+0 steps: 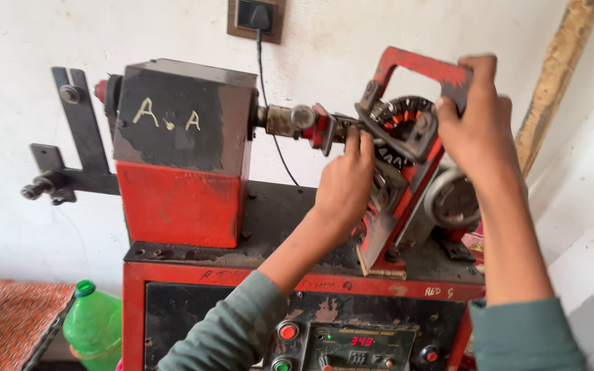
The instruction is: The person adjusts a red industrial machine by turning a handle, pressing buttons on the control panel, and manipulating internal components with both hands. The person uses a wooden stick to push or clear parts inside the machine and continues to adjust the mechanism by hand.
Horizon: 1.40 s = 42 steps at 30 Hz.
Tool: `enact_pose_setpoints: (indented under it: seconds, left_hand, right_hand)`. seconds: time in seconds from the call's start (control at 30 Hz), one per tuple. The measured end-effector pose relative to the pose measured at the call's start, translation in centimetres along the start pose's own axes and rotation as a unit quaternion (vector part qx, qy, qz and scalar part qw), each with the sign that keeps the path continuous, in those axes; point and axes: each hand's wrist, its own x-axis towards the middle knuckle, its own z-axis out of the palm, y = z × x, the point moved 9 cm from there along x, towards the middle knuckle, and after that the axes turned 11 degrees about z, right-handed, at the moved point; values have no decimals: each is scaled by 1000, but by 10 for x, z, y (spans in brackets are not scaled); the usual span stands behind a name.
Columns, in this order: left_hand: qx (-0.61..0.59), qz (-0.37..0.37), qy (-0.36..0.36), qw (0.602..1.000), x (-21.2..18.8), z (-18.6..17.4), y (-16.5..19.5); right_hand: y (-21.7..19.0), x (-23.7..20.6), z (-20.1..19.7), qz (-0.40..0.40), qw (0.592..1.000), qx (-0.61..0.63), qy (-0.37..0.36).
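White wall, one red machine (180, 185), two hands: left hand (344, 184), right hand (474, 117), one green bottle (94, 328)

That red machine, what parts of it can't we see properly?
Head view only:
- The round wound part in the red frame: partly hidden behind the left hand and right hand.
- The control panel: cut off by the bottom edge.
- The green bottle: bottom cut off.
- Right fingers: curled behind the frame.

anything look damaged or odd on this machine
Mostly wear: the red and black housing has scuffed, chipped paint. The red frame gripped by the right hand sits tilted; the left hand touches the wound part.
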Motion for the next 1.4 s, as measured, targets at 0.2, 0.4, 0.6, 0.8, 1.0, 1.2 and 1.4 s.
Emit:
enact_pose_setpoints:
  seconds: [0.2,0.4,0.6,0.8,1.0,1.2,1.4]
  left_hand:
    - [-51,-33,-119,991,6,-46,11]
    - [54,-152,-72,984,59,-59,-99]
    - [89,-147,-70,983,7,-19,-104]
    - [73,-85,-39,993,-21,-45,-80]
    - [30,-104,69,992,57,-64,-110]
    - [-277,-372,-77,883,75,19,-162]
    - [-524,-301,-58,795,24,-31,-128]
  right_hand:
    - [-8,-15,-1,62,998,18,-26]
    - [-16,-20,-1,68,996,42,-34]
    - [-8,-18,1,181,982,-22,-58]
    - [-32,-20,-11,81,988,-102,78]
    - [-25,-26,-11,48,995,-45,77]
    - [-32,-24,-13,6,998,-17,63]
    - [-22,-21,-11,57,997,-5,56]
